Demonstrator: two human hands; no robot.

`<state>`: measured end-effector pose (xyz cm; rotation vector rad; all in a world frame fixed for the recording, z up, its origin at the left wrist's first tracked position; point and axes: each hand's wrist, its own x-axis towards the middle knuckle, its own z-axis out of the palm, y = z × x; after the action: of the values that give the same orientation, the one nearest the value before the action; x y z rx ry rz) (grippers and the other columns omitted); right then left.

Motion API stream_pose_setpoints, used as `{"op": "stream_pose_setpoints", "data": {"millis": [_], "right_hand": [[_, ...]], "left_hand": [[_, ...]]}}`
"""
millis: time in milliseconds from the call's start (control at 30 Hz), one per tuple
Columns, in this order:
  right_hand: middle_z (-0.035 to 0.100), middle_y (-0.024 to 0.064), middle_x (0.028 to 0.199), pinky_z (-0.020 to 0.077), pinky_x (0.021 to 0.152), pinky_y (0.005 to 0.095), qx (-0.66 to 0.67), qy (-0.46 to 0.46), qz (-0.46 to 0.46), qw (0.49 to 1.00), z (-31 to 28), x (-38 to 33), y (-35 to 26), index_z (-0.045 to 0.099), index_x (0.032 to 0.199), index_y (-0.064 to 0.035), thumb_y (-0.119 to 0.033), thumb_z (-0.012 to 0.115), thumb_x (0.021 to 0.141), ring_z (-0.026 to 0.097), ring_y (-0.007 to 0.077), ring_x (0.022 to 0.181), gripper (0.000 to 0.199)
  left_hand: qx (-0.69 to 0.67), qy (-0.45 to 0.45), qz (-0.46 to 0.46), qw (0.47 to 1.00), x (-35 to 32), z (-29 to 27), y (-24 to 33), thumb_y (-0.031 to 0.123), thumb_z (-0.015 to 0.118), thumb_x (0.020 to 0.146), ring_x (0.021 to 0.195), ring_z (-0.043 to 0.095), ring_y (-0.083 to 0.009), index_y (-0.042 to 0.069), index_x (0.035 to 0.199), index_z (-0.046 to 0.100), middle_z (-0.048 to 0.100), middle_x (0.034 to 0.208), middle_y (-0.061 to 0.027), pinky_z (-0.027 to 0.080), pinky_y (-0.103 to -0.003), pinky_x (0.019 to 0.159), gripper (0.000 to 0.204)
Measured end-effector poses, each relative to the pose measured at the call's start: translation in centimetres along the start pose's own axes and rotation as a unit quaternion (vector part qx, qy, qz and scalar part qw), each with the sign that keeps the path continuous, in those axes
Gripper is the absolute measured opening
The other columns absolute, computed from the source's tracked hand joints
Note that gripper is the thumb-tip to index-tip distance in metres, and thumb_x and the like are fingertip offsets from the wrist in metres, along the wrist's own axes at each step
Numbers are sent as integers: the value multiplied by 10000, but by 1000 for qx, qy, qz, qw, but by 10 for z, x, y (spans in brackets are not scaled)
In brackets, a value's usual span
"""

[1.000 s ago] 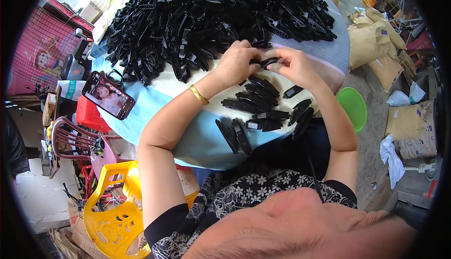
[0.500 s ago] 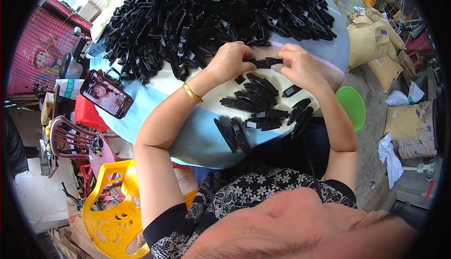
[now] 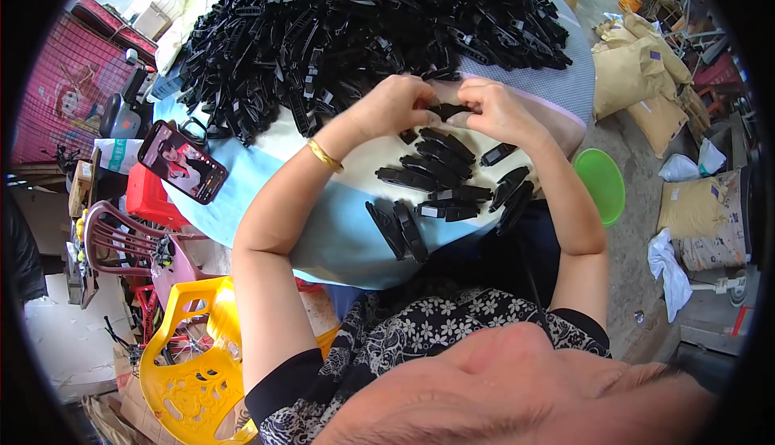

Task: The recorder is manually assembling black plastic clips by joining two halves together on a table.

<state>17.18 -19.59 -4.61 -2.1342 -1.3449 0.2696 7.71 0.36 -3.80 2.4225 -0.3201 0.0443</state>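
The right hand [image 3: 507, 116] has been brought closer to the left hand [image 3: 393, 108] in the head view. A small black piece [image 3: 449, 111] is pinched by the fingers [image 3: 478, 94] of both, upper middle of the frame, over the worktop [image 3: 323, 235]. It is probably best kept straight, steady and gently held.

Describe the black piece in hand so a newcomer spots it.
On the cloth-covered table, find the big black heap. Just nearer the person, the left hand and right hand almost meet. The black piece is between their fingertips, the only one held; its neighbours lie loose on the table.
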Motion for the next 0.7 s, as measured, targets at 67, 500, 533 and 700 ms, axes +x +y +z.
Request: {"op": "stream_pose_setpoints", "data": {"millis": [67, 500, 533, 700], "right_hand": [[590, 108, 860, 466, 745, 344, 28, -7, 1, 1000, 1, -1, 10, 629, 878, 19, -125, 684, 762, 553, 243, 844, 193], [602, 63, 826, 471, 696, 289, 154, -127, -120, 972, 4, -14, -15, 674, 966, -8, -190, 747, 772, 560, 156, 762, 276], [618, 59, 843, 476, 701, 282, 163, -152, -123, 967, 0, -15, -13, 675, 979, -8, -181, 740, 782, 569, 150, 769, 269], [654, 86, 953, 492, 737, 281, 294, -39, -82, 951, -2, 7, 13, 667, 1003, -3, -94, 637, 854, 611, 161, 811, 176]], "left_hand": [[5, -42, 11, 999, -4, -16, -1, 172, 771, 670, 789, 584, -213, 26, 1011, 631, 587, 825, -98, 488, -326, 728, 396], [96, -70, 28, 993, -7, -33, -26, 187, 748, 691, 708, 576, -273, 3, 908, 641, 598, 775, -122, 468, -363, 656, 304], [106, -57, 21, 992, -4, -28, -21, 218, 737, 696, 714, 596, -302, 5, 902, 658, 622, 768, -136, 480, -370, 665, 306], [69, 6, 77, 995, 6, 7, 2, 209, 707, 739, 819, 593, -308, 0, 958, 653, 621, 851, -150, 490, -370, 727, 308]]}}
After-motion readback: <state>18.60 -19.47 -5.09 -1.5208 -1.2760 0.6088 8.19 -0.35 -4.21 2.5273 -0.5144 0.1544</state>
